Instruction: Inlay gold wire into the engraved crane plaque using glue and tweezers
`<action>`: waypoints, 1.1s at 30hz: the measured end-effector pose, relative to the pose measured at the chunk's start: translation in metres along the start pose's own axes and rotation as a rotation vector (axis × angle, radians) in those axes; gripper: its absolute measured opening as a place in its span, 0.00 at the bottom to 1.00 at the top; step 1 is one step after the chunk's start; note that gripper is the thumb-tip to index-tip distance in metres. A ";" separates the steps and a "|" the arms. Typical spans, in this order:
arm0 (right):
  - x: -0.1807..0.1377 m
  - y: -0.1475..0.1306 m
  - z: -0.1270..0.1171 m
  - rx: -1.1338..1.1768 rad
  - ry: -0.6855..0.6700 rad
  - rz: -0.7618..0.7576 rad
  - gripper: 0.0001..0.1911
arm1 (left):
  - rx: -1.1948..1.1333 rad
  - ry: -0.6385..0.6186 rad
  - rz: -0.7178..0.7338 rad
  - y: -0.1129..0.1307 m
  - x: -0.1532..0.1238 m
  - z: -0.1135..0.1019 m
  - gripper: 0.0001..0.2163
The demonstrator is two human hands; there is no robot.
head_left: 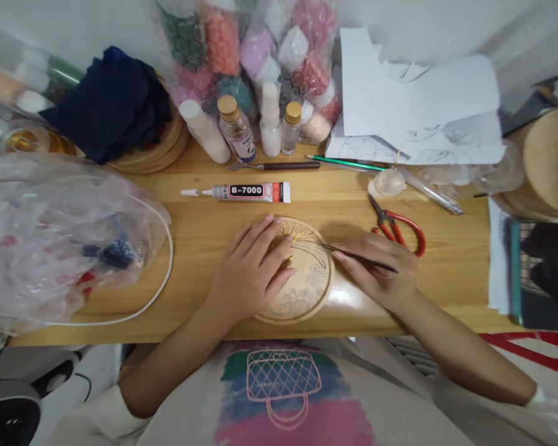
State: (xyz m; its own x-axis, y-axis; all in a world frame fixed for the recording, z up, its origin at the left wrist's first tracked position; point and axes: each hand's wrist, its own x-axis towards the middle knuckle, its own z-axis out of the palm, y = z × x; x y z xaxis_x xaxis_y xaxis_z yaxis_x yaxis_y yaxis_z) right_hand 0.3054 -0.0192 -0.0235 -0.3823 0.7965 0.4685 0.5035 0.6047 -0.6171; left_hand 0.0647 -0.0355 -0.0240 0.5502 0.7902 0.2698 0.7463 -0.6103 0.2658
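Note:
A round wooden disc (pixel 302 297) printed with a line drawing of waves lies near the front of the table. Gold-coloured lines (pixel 299 236) show on its upper part. My left hand (pixel 251 266) lies flat over the disc's left side, fingers stretched out, covering part of the drawing. At the right edge of the disc, my right hand (pixel 379 266) is closed on slim dark tweezers (pixel 363 257). Their tip points left onto the upper right of the drawing. Whether the tip grips anything is too small to tell.
Behind the disc lies a B-7000 glue tube (pixel 248 192). Red-handled pliers (pixel 397 229) rest beyond my right hand. Bottles (pixel 237 133), a dark-handled tool (pixel 291 166) and papers (pixel 413 99) line the back. A plastic bag (pixel 65 235) and white cable (pixel 167 272) lie left; a phone (pixel 543 275) right.

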 end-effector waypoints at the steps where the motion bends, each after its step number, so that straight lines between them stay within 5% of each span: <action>1: 0.000 0.000 0.000 -0.001 0.000 -0.002 0.07 | 0.002 -0.003 0.001 0.000 0.000 0.000 0.15; 33: -0.001 0.001 0.002 0.006 0.004 0.041 0.05 | 0.054 -0.010 0.027 0.002 0.000 0.001 0.15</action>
State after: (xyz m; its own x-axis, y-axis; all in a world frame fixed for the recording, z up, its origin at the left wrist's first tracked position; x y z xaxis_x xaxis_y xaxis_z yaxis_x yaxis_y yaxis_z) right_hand 0.3044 -0.0192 -0.0256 -0.3584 0.8203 0.4456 0.5138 0.5719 -0.6395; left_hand 0.0662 -0.0365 -0.0242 0.5736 0.7744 0.2670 0.7503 -0.6275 0.2081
